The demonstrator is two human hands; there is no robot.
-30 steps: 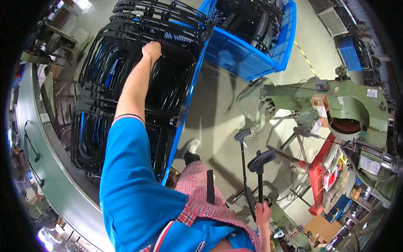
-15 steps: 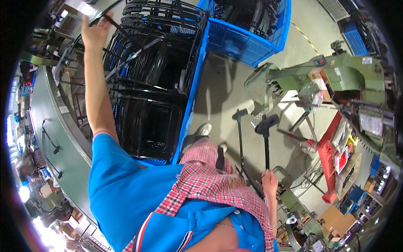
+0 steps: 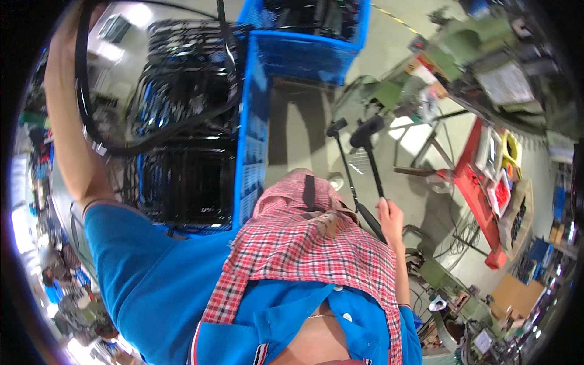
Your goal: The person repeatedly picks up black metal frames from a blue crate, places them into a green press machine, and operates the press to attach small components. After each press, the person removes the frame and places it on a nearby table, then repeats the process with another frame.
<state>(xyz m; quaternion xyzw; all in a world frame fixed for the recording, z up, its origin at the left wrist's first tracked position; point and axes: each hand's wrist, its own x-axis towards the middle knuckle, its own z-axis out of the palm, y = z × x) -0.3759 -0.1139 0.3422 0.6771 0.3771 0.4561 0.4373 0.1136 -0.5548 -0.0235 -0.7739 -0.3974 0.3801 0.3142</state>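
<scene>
My left arm reaches up to the top left, where my left hand (image 3: 96, 12) is partly cut off by the picture's edge. It appears closed on a black tubular frame (image 3: 83, 103), whose bent lower bar curves in front of stacked black frames (image 3: 188, 79). At right of my body, my right hand (image 3: 391, 220) is wrapped round a black metal frame with two legs (image 3: 373, 170). Each of its legs ends in a broad black foot. The lower part of that frame is hidden by my checked apron.
Stacked frames fill a blue crate (image 3: 243, 176) on my left, and another blue crate (image 3: 298, 58) with black parts stands beyond it. Green machinery (image 3: 395, 91) and a red stand (image 3: 471, 176) holding trays are on the right. A cardboard sheet (image 3: 517, 297) is at lower right.
My left hand has moved up and outward, and a black frame now hangs raised in front of the stack. My body has turned and shifted. My right hand still grips its frame.
</scene>
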